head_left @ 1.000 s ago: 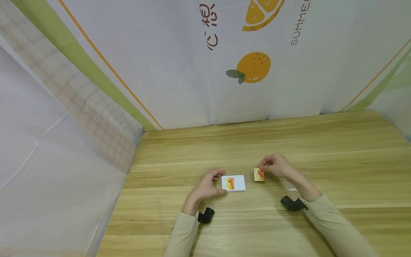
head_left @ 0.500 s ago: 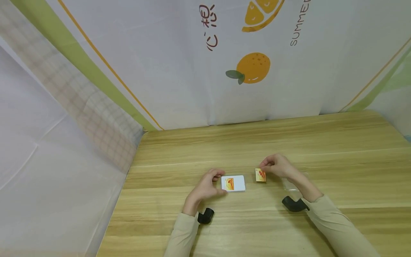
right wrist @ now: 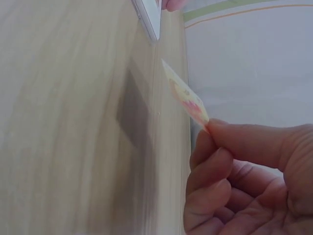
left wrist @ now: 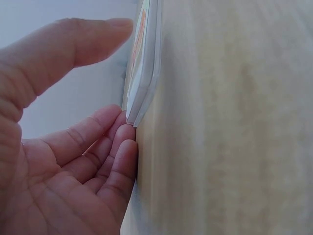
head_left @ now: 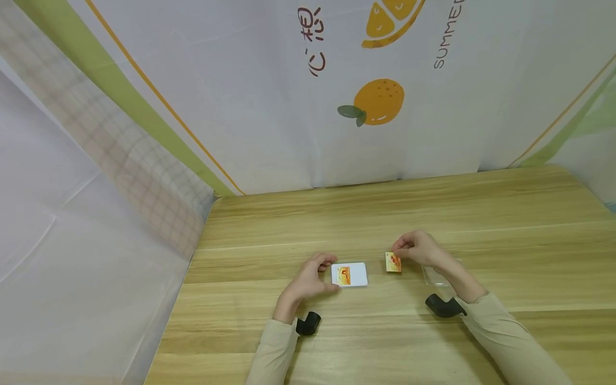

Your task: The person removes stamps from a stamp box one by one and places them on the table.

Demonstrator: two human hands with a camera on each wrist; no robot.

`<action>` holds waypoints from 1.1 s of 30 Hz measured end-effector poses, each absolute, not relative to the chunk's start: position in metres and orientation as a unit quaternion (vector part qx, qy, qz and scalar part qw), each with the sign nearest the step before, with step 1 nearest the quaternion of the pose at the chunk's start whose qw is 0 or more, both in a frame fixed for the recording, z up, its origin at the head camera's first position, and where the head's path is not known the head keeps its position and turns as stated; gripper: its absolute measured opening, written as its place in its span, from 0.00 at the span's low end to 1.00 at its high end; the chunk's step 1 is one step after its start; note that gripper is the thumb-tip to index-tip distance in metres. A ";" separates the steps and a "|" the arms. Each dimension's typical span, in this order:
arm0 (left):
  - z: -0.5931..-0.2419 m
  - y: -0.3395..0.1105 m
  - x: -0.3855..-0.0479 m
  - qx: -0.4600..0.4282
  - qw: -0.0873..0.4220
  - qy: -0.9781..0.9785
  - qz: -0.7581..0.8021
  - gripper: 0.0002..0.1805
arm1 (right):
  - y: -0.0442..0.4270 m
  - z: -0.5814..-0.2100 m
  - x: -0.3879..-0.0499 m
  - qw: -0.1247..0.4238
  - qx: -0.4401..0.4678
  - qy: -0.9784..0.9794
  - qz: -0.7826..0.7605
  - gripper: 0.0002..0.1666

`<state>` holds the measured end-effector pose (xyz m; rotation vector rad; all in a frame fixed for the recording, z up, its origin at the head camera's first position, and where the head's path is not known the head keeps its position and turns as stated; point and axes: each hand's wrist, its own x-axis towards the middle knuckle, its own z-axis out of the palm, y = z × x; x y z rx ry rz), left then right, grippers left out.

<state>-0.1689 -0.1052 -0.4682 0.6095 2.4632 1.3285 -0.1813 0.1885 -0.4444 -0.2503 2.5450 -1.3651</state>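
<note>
In the head view, my left hand [head_left: 310, 278] frames the left end of a flat white case [head_left: 357, 274] lying on the table. Its thumb is at the near edge and its fingers at the far edge; in the left wrist view, fingertips touch the corner of the case [left wrist: 145, 63]. A yellow-and-orange stamp [head_left: 344, 275] lies on the left part of the case. To the right, my right hand [head_left: 418, 250] pinches a similar small stamp [head_left: 393, 262] by its edge between thumb and index finger. The right wrist view shows this stamp [right wrist: 185, 95] raised off the table, its shadow below.
A clear plastic lid or tray [head_left: 435, 276] lies partly hidden under my right forearm. Black curved mounts [head_left: 309, 323] sit at both wrists. The wooden table [head_left: 298, 224] ends at a white curtain [head_left: 269, 107] behind, with another hanging at the left.
My right hand has shifted slightly to the right with the pinched stamp, away from the white case. The left hand and the case have stayed in place.
</note>
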 end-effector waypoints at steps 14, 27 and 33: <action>-0.468 -0.105 -0.169 0.209 0.139 0.853 0.458 0.33 | 0.193 -0.441 -0.178 0.141 -0.073 0.867 -0.472 0.06; -0.468 -0.105 -0.170 0.211 0.138 0.852 0.460 0.33 | 0.195 -0.442 -0.177 0.138 -0.079 0.866 -0.475 0.06; -0.469 -0.105 -0.170 0.209 0.139 0.853 0.458 0.34 | 0.196 -0.442 -0.176 0.140 -0.079 0.864 -0.477 0.07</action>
